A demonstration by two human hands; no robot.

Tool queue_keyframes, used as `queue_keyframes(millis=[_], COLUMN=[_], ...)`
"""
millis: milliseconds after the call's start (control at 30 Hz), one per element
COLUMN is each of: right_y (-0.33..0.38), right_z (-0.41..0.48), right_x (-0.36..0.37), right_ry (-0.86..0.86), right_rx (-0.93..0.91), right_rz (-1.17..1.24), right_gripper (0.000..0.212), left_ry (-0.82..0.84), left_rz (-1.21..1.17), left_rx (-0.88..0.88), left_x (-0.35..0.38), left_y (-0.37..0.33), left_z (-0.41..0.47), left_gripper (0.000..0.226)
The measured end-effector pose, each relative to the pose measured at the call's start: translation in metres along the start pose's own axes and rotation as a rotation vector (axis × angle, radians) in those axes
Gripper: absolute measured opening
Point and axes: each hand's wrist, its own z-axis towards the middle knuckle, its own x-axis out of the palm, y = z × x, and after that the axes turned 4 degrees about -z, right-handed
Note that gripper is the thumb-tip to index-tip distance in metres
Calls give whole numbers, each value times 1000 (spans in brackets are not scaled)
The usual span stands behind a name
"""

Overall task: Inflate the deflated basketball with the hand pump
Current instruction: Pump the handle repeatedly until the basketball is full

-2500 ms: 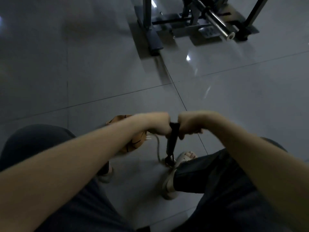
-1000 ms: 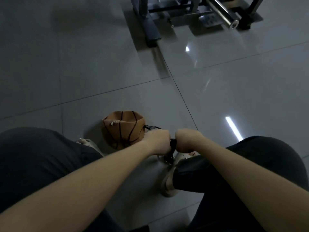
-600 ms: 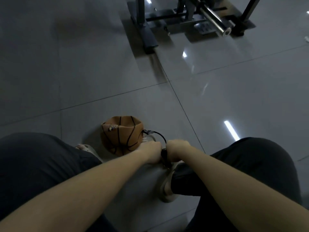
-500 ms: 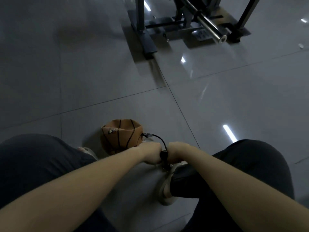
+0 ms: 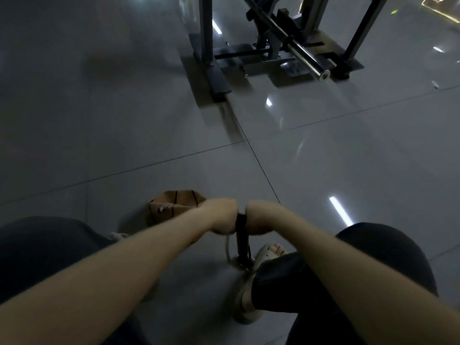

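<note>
A black hand pump (image 5: 242, 242) stands upright on the tiled floor between my feet, its base beside my right sandal (image 5: 251, 290). My left hand (image 5: 222, 215) grips the left end of its T-handle and my right hand (image 5: 260, 216) grips the right end, fists side by side. The handle is raised above the barrel. The crumpled orange basketball (image 5: 174, 204) lies on the floor just beyond my left forearm, partly hidden by it. A pale hose (image 5: 227, 247) hangs beside the pump; where it joins the ball is hidden.
A metal gym frame (image 5: 216, 70) with a chrome bar (image 5: 306, 61) stands on the floor ahead, at the upper middle and right. My knees in dark trousers flank the pump. Glossy grey tiles (image 5: 348, 150) stretch all around.
Both hands have lifted the pump handle up from its low position, so the barrel shows below them again. The view has tipped forward, and my left arm now covers more of the ball.
</note>
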Motion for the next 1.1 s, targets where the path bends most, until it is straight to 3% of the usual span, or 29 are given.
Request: queue_keyframes(millis=[133, 333, 433, 533, 633, 767, 867, 1000, 1100], right_y=[2, 6, 2, 5, 0, -21, -24, -14, -11], right_z=[25, 28, 17, 2, -26, -55, -55, -25, -1], right_x=[40, 75, 76, 80, 45, -54, -84, -40, 7], right_ry=[-18, -103, -37, 126, 160, 89, 4, 73, 19], right_rx=[-11, -12, 23, 4, -31, 18, 9, 28, 5], right_rz=[-20, -2, -9, 22, 32, 187, 226, 146, 101], right_gripper=[13, 25, 22, 33, 16, 16, 17, 8, 9], left_ry=[-12, 6, 19, 162, 189, 84, 50, 72, 22], left_rz=[-44, -78, -39, -44, -38, -193, -240, -203, -142], left_rx=[22, -16, 8, 39, 69, 81, 51, -15, -28], left_x=[50, 87, 84, 79, 44, -59, -96, -46, 5], left_y=[15, 17, 3, -14, -17, -17, -14, -16, -13], left_z=[11, 9, 0, -12, -20, -33, -33, -16, -2], left_gripper=[2, 25, 23, 13, 19, 17, 12, 20, 13])
